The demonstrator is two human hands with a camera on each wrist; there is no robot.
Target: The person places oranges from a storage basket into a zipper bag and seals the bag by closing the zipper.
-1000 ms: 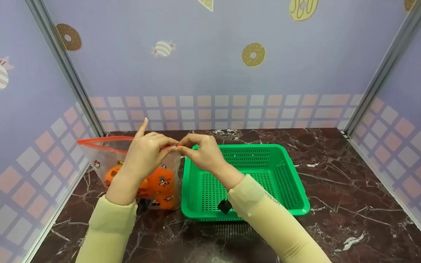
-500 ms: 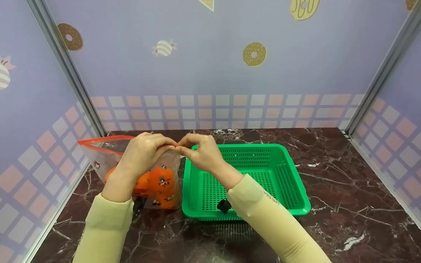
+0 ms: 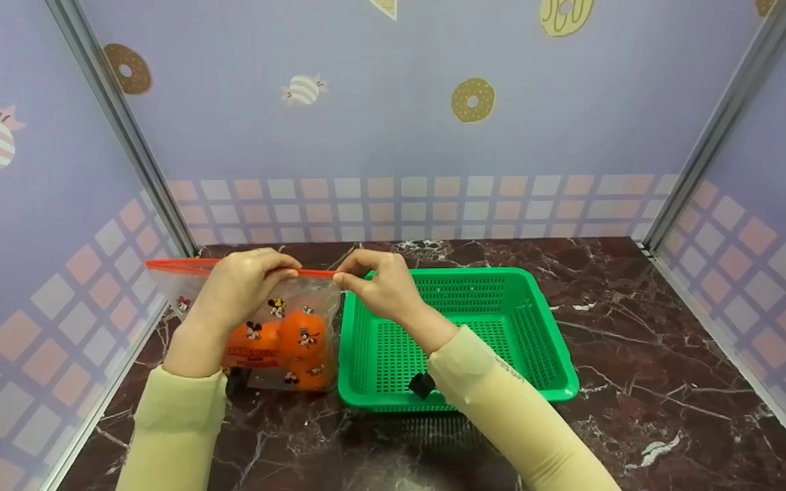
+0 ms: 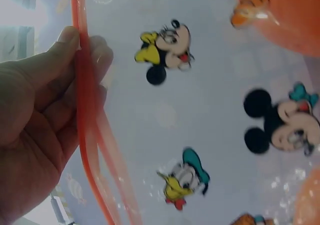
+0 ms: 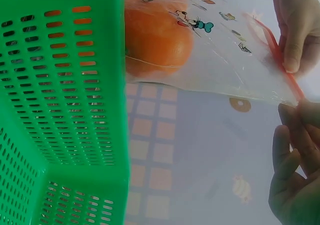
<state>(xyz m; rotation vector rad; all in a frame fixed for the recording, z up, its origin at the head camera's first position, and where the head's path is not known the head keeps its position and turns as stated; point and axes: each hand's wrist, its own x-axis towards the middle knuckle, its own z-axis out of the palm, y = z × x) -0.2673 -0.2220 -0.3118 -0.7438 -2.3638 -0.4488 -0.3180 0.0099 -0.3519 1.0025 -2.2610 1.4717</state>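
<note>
A clear zip bag point(image 3: 323, 294) printed with cartoon characters stands on the table, left of a basket. Several oranges point(image 3: 304, 334) fill its lower part. Along its top runs a red zip strip point(image 3: 316, 274). My left hand point(image 3: 237, 286) pinches this strip near its middle, thumb on one side and fingers behind, as the left wrist view shows. Left of that hand the two red edges stand slightly apart. At the bag's right top corner my right hand point(image 3: 387, 286) pinches the strip's end between thumb and forefinger. The left forearm and hand hide part of the bag.
A green plastic basket point(image 3: 557, 341) with slotted walls stands right beside the bag, under my right forearm. Beneath both is a dark red marbled table point(image 3: 652, 354). Patterned panels point(image 3: 393, 136) enclose the table at the back and on both sides.
My left hand has slid leftward along the red strip, away from the right hand, and its raised finger has come down. The right hand keeps its place at the corner.
</note>
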